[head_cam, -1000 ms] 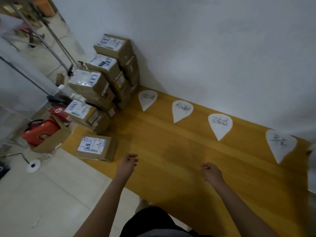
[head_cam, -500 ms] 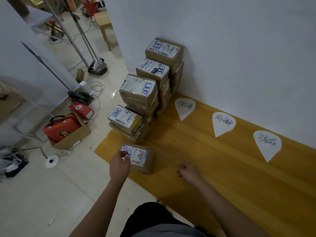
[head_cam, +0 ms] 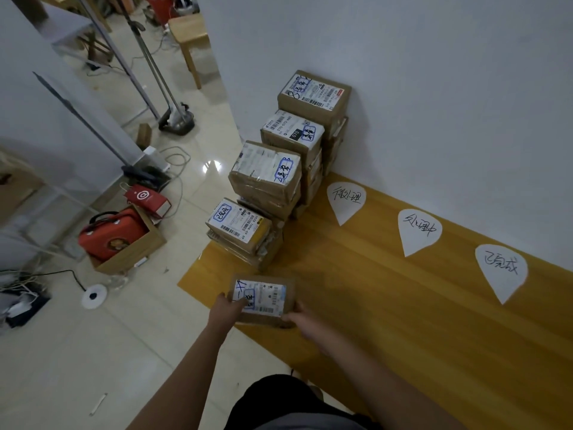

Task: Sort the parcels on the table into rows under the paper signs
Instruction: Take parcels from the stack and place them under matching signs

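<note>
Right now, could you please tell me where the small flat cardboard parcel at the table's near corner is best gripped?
Grip the small flat brown cardboard parcel by its two short ends, left hand from the left, right hand from the right: it is low and wide, lying level, label up.

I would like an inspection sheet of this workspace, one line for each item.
Surface: yellow wooden table.
Job's things: front parcel at the table's near corner; parcel stack behind it; three paper signs at the far edge.
Clutter: orange case in a cardboard box, red box beside it.
Hands: left hand and right hand grip the front parcel.
Cables: loose cables on the tiled floor.
Surroundings: white wall, wooden stool.
</note>
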